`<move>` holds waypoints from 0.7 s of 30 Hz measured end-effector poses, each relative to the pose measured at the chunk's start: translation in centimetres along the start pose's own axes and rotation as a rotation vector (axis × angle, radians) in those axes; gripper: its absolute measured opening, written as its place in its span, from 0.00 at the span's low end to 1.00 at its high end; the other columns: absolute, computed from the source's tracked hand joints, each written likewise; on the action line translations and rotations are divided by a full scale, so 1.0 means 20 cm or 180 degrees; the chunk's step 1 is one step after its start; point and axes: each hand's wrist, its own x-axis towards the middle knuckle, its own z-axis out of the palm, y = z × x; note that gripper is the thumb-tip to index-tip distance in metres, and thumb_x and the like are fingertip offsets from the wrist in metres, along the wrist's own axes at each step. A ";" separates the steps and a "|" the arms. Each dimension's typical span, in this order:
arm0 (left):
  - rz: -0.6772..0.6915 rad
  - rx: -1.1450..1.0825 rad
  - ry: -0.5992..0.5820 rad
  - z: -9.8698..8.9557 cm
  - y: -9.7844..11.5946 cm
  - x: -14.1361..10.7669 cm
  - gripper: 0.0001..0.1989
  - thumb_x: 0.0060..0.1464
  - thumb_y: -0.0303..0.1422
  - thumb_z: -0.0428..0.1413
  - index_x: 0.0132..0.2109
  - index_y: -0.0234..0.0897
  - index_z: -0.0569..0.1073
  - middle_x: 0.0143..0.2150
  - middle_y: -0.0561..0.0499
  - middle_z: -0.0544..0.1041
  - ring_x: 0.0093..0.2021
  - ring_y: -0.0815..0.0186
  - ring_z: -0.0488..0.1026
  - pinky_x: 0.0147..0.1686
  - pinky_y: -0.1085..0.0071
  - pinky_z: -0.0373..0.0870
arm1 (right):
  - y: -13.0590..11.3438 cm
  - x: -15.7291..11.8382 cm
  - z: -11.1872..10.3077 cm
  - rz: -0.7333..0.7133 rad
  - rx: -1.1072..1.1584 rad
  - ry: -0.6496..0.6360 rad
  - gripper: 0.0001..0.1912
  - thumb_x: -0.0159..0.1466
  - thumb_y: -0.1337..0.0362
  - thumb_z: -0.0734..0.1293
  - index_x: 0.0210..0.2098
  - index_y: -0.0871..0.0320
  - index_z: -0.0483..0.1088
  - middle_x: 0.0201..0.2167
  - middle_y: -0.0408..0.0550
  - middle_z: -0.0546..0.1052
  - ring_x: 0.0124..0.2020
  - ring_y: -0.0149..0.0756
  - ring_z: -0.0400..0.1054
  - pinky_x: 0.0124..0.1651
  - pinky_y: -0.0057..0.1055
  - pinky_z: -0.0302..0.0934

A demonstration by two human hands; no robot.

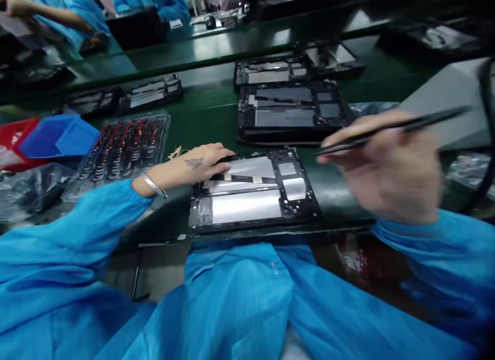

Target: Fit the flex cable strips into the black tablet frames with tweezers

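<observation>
Directly before me lies an opened tablet [245, 208], its black frame showing silvery panels and a dark ribbon strip. At its upper left corner, my left hand [204, 161] grips the edge, thumb over the frame and fingers along the far side. A pair of black tweezers [386, 130] is held in my right hand [398, 169], raised to the right of the tablet and blurred by motion. The tweezer tips point left, apart from the tablet. Behind it sits another opened tablet [286, 112] on a dark stack.
To the left are a clear tray [119, 148] of small red and black parts, a blue bin [60, 135] and a red bin [15, 138]. More opened tablets [152, 92] stand along the green bench [201, 110]. Across it, a co-worker's arm [58, 17] shows.
</observation>
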 end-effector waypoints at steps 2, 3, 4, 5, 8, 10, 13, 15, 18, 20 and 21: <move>0.0114 -0.0176 0.0439 0.12 -0.02 -0.02 0.23 0.72 0.39 0.42 0.63 0.31 0.69 0.52 0.41 0.73 0.51 0.58 0.72 0.52 0.64 0.69 | 0.04 0.12 0.20 0.0076 0.0286 -0.0476 0.11 0.64 0.52 0.72 0.36 0.53 0.78 0.36 0.44 0.79 0.35 0.34 0.76 0.39 0.35 0.76; 0.0177 -0.0233 0.0595 0.17 -0.02 -0.02 0.23 0.72 0.38 0.41 0.63 0.31 0.69 0.51 0.41 0.72 0.50 0.58 0.71 0.51 0.64 0.69 | 0.07 0.16 0.27 0.0141 0.0204 -0.0632 0.10 0.64 0.54 0.73 0.35 0.54 0.78 0.34 0.44 0.79 0.33 0.33 0.76 0.39 0.33 0.75; 0.0219 -0.0257 0.0708 0.20 -0.01 -0.03 0.23 0.72 0.37 0.41 0.63 0.31 0.69 0.51 0.41 0.72 0.49 0.58 0.70 0.50 0.63 0.69 | 0.10 0.19 0.32 0.0230 0.0046 -0.0725 0.11 0.64 0.54 0.73 0.35 0.55 0.78 0.33 0.44 0.79 0.32 0.32 0.76 0.38 0.32 0.75; 0.0229 -0.0245 0.0786 0.22 0.00 -0.03 0.22 0.72 0.37 0.40 0.63 0.32 0.69 0.50 0.42 0.72 0.49 0.58 0.70 0.48 0.63 0.69 | 0.13 0.21 0.36 0.0303 -0.0120 -0.0775 0.11 0.64 0.55 0.72 0.35 0.56 0.78 0.32 0.43 0.78 0.32 0.31 0.75 0.38 0.31 0.74; 0.0109 -0.0162 0.0856 0.24 0.03 -0.06 0.21 0.72 0.35 0.40 0.63 0.35 0.69 0.51 0.43 0.72 0.48 0.57 0.70 0.44 0.62 0.69 | 0.20 0.22 0.38 0.0479 -0.0497 -0.0806 0.10 0.65 0.57 0.71 0.35 0.57 0.77 0.33 0.43 0.79 0.33 0.32 0.75 0.39 0.29 0.73; 0.0062 -0.0138 0.0860 0.24 0.05 -0.08 0.21 0.72 0.34 0.40 0.63 0.36 0.69 0.51 0.44 0.72 0.46 0.57 0.70 0.41 0.62 0.69 | 0.22 0.22 0.36 0.0563 -0.0647 -0.0836 0.09 0.66 0.58 0.70 0.36 0.57 0.77 0.34 0.43 0.79 0.34 0.32 0.76 0.41 0.30 0.72; 0.0065 -0.0082 0.0927 0.24 0.06 -0.09 0.21 0.72 0.35 0.40 0.62 0.37 0.70 0.50 0.45 0.73 0.45 0.58 0.70 0.39 0.62 0.68 | 0.21 0.22 0.34 0.0631 -0.0779 -0.0937 0.08 0.67 0.58 0.70 0.37 0.57 0.77 0.35 0.44 0.79 0.35 0.33 0.77 0.42 0.31 0.73; 0.0073 -0.0029 0.0962 0.25 0.06 -0.09 0.20 0.72 0.34 0.40 0.61 0.37 0.70 0.50 0.45 0.73 0.44 0.57 0.70 0.38 0.63 0.67 | 0.19 0.22 0.33 0.0589 -0.0941 -0.1008 0.09 0.67 0.58 0.69 0.37 0.57 0.78 0.36 0.44 0.79 0.36 0.33 0.76 0.42 0.31 0.72; 0.0076 0.0019 0.0939 0.26 0.07 -0.08 0.20 0.72 0.33 0.40 0.60 0.37 0.71 0.49 0.45 0.74 0.44 0.57 0.70 0.37 0.63 0.66 | 0.17 0.23 0.34 0.0503 -0.1208 -0.1126 0.09 0.67 0.57 0.69 0.37 0.56 0.78 0.36 0.44 0.80 0.38 0.34 0.76 0.38 0.29 0.71; 0.0078 0.0008 0.0937 0.26 0.07 -0.08 0.20 0.72 0.33 0.40 0.60 0.37 0.72 0.49 0.45 0.74 0.44 0.57 0.70 0.37 0.63 0.66 | 0.16 0.23 0.34 0.0446 -0.1314 -0.1196 0.10 0.68 0.57 0.69 0.37 0.56 0.78 0.37 0.45 0.80 0.38 0.34 0.76 0.35 0.27 0.70; 0.0080 -0.0008 0.0943 0.26 0.07 -0.08 0.20 0.71 0.33 0.41 0.60 0.37 0.72 0.49 0.45 0.74 0.44 0.56 0.70 0.37 0.63 0.65 | 0.16 0.23 0.34 0.0419 -0.1351 -0.1225 0.10 0.68 0.57 0.69 0.37 0.56 0.78 0.37 0.45 0.80 0.38 0.34 0.75 0.35 0.27 0.70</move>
